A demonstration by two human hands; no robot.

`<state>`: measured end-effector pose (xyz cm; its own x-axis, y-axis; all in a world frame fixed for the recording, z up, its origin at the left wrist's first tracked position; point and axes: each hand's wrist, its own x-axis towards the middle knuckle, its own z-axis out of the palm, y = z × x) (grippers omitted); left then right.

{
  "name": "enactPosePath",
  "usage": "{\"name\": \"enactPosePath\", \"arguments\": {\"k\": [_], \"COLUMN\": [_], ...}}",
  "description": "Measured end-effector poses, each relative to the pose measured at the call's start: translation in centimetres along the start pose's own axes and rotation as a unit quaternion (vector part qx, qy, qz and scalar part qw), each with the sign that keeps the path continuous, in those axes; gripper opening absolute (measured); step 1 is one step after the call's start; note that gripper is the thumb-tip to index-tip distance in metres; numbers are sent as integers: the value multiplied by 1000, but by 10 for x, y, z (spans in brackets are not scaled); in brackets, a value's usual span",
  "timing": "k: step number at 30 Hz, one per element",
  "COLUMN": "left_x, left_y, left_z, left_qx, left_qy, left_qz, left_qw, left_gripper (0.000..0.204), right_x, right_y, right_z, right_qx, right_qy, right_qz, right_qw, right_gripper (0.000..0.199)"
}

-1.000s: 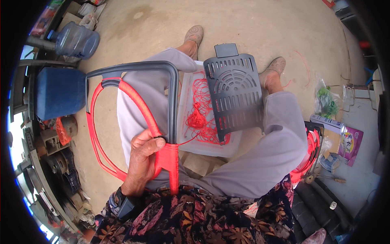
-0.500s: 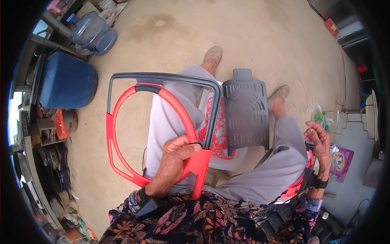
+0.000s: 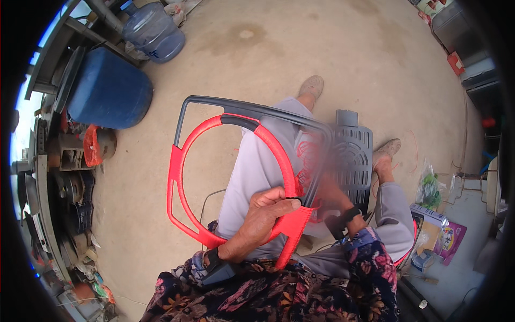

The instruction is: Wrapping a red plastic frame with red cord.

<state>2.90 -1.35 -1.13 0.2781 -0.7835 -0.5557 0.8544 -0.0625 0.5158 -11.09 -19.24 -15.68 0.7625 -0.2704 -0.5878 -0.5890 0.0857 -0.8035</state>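
Note:
My left hand (image 3: 260,217) is closed round the lower right part of a dark grey plastic frame (image 3: 185,115), thumb on top. Inside the frame sits a ring (image 3: 278,153) covered mostly in red wrapping, with a bare dark stretch at its top. Just right of the frame, my right hand (image 3: 330,196) is smeared by motion, so its fingers cannot be made out. Close by, between my legs, lies a tangle of thin red cord (image 3: 307,161), partly hidden by the frame. A dark grey slotted plastic panel (image 3: 358,155) stands beyond my right hand.
At the left are a blue plastic drum (image 3: 110,88), a clear water jug (image 3: 155,32) and a cluttered shelf (image 3: 43,204). To the right, a clear bag with green contents (image 3: 429,190) and a purple package (image 3: 450,244) rest near a grey surface (image 3: 472,225).
My right hand has swung in from the far right to beside the frame's right edge. My left hand keeps its hold. The whole view has shifted, moving the scene rightward.

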Motion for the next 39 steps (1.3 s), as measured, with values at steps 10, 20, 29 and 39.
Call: {"name": "enactPosePath", "arguments": {"k": [10,20,29,39], "left_x": [0,2,1,0], "left_y": [9,5,3,2], "left_z": [3,6,10,3], "left_qx": [4,45,35,-11], "left_qy": [62,64,62,43], "left_qz": [46,32,45,49], "left_qw": [997,996,996,998], "left_gripper": [12,14,14,10], "right_x": [64,76,76,12], "right_y": [114,102,110,44], "right_z": [74,73,66,14], "right_qx": [-184,-241,-78,381], "right_qy": [230,254,171,-3], "right_qz": [133,219,149,23], "right_qw": [946,911,971,924], "right_gripper": [36,47,30,27]}}
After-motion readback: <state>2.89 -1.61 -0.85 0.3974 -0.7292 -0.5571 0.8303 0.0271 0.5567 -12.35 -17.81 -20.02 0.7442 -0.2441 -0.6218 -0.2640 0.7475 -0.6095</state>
